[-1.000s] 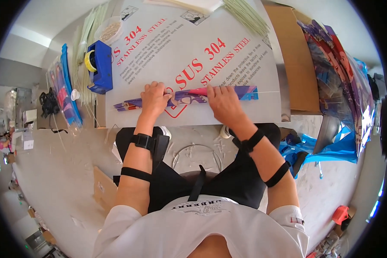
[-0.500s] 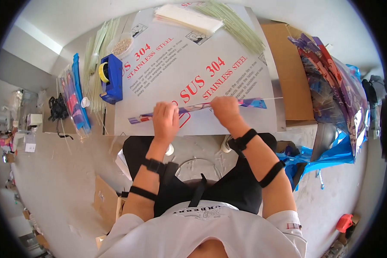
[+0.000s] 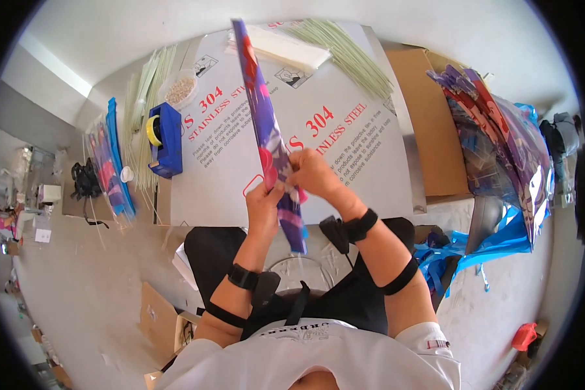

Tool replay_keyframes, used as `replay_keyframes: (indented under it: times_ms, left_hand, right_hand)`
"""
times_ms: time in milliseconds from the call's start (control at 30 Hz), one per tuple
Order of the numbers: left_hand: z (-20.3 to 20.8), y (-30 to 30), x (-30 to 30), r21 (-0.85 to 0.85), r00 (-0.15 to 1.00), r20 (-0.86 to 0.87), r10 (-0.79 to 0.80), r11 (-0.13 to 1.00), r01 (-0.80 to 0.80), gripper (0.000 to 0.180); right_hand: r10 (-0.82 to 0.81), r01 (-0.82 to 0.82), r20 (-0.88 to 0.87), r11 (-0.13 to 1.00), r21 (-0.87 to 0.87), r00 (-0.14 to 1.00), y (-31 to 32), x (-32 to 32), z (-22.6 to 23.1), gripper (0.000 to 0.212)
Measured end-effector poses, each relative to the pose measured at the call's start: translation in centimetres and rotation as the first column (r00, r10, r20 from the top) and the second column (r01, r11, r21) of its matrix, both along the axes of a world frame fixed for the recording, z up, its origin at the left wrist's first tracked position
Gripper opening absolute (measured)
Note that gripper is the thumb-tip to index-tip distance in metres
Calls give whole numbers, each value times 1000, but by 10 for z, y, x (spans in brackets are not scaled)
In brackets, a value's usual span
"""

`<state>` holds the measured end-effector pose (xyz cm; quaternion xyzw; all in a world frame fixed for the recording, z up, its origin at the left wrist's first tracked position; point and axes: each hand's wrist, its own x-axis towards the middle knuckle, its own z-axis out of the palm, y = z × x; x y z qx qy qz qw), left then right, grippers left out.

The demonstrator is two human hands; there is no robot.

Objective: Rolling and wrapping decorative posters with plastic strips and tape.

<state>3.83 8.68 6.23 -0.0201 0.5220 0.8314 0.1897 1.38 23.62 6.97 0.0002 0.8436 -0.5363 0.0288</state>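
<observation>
A long, narrow bundle of folded purple plastic film (image 3: 259,107), printed in red, pink and white, slants away from me over the table. Its far end reaches the table's back, and its near end hangs past the front edge. My left hand (image 3: 263,209) grips its left side in the lower part, thumb against the film. Just above and to the right, my right hand (image 3: 313,174) pinches the film's right edge with bent fingers. The film hides part of the table (image 3: 357,185), which is covered in printed protective sheeting.
Left on the table stand a blue tape dispenser (image 3: 169,140), a tub of small beads (image 3: 180,89) and pale thin rods (image 3: 140,97). Behind are a white stack (image 3: 286,49) and more rods (image 3: 344,55). At right, a cardboard box (image 3: 429,123) adjoins purple film sheets (image 3: 500,143).
The film bundle has turned from lying crosswise to pointing away from me, and it looks wider. My hands have come together near its lower part.
</observation>
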Motion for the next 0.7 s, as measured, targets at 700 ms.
replay_keyframes:
  times_ms: [700]
  left_hand:
    - [-72,-55,-8,-357,964,182,196,926,-121,9]
  right_hand:
    - [-42,488,-494,245,838,869,111,-269,-75,51]
